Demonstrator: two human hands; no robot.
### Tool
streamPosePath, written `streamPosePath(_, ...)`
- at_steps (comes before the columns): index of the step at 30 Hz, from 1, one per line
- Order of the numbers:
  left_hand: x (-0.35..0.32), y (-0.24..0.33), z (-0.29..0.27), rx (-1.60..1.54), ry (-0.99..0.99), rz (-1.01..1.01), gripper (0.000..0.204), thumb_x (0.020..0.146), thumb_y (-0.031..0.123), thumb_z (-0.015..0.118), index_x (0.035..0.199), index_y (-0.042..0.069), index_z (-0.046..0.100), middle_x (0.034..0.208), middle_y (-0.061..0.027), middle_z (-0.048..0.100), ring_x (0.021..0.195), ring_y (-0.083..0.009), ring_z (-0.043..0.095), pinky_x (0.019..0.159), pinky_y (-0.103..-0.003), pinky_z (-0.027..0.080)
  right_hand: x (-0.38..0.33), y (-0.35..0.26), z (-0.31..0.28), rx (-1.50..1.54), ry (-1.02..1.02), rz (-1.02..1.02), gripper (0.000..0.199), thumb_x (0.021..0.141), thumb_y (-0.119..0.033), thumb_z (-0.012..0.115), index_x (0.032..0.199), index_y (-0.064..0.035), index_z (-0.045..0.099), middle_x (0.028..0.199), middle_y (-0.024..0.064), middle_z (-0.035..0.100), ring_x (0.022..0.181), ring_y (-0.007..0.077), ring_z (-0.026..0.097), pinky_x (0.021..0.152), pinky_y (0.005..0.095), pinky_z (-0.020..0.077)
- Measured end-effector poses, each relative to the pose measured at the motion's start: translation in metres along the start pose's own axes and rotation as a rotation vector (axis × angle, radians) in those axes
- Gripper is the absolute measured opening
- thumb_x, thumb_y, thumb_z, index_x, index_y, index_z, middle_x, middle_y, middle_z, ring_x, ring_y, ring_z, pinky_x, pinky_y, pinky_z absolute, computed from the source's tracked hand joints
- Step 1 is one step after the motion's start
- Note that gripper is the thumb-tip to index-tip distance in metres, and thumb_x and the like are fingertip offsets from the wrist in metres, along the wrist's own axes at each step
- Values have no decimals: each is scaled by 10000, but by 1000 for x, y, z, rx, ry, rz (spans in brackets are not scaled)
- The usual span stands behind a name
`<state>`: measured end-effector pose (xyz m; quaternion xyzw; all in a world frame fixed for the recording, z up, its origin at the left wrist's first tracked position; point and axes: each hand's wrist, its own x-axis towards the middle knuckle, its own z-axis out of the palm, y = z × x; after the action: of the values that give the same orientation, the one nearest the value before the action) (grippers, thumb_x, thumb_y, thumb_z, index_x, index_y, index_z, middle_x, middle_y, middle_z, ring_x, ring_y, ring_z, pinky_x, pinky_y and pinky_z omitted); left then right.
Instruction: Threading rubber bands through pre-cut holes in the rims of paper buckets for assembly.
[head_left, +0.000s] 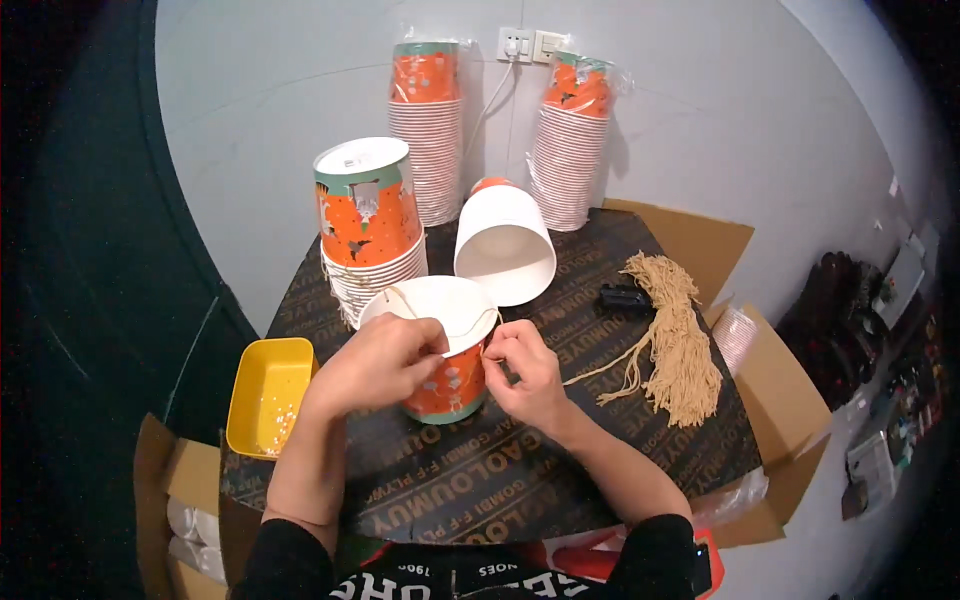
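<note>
An orange paper bucket [449, 387] with a green base band and white inside stands upright before me. Thin beige string crosses its opening and passes over the rim on the right. My left hand [385, 360] is closed over the near left of the opening; what its curled fingers hold is hidden. At the bucket's outer right wall, my right hand [525, 375] pinches the string between thumb and forefinger. Behind it lies a white bucket [503, 240] on its side, mouth toward me. An upside-down stack of orange buckets [366, 215], strings hanging from the rims, stands to the left.
Two tall plastic-wrapped bucket stacks [426, 130] [572, 140] stand by the wall. A bundle of beige strings [678, 345] lies at the right beside a black object [624, 298]. A yellow tub [272, 385] with small bits sits left. Cardboard boxes [775, 390] flank the dark table [560, 470].
</note>
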<state>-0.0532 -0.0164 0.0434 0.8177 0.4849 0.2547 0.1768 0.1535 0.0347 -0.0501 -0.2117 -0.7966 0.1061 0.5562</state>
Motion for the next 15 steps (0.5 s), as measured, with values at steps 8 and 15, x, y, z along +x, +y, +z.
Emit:
streamPosePath(8,0,0,0,19,6,27,102,801,55,612,856,-26,639,736,-201,653,739,-349,664,675,-422,515,0,0,-1,-11,-10,11,150,724,54,673,824,-15,584,887,125,577,733,284,634,614,358,533)
streamPosePath(15,0,0,2,6,-5,16,95,801,48,611,854,-25,642,730,-202,654,730,-346,666,674,-415,519,0,0,-1,-7,-11,12,157,744,54,671,852,-10,577,897,131,583,744,293,638,618,359,535)
